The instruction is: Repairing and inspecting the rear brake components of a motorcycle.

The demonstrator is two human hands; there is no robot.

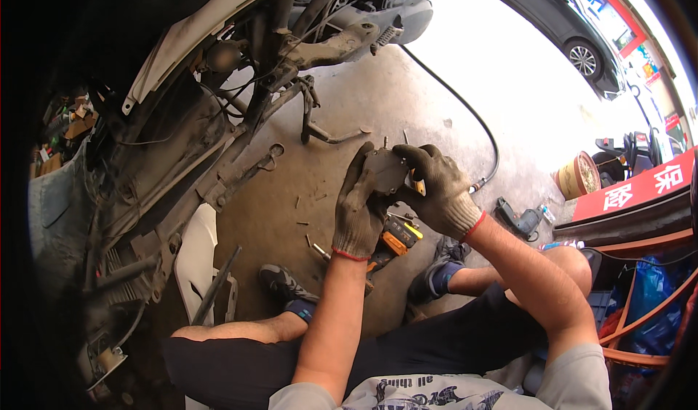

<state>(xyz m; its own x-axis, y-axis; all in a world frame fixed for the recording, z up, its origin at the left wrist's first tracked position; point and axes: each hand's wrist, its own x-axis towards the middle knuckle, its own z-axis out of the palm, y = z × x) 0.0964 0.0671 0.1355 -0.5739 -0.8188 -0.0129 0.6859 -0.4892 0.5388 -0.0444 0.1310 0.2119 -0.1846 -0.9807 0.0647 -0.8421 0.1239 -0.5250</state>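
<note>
both gloved hands clasp one small dark metal part [385, 170] between them – left hand [358, 206] wrapped round its left side, right hand [438, 188] gripping its right edge – with a yellow-handled tool [402, 233] on the floor just below them

stripped scooter frame [218, 119], black hose [465, 108], cordless drill [518, 219], parked car [552, 17]

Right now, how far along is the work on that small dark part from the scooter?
Looks done: the scooter has panels off, frame and wiring bare, and the small dark metal part is off it. In hand: the gloved left hand and gloved right hand both grip that part. Left, probably: refitting; the orange and yellow tools lie on the concrete floor.
</note>
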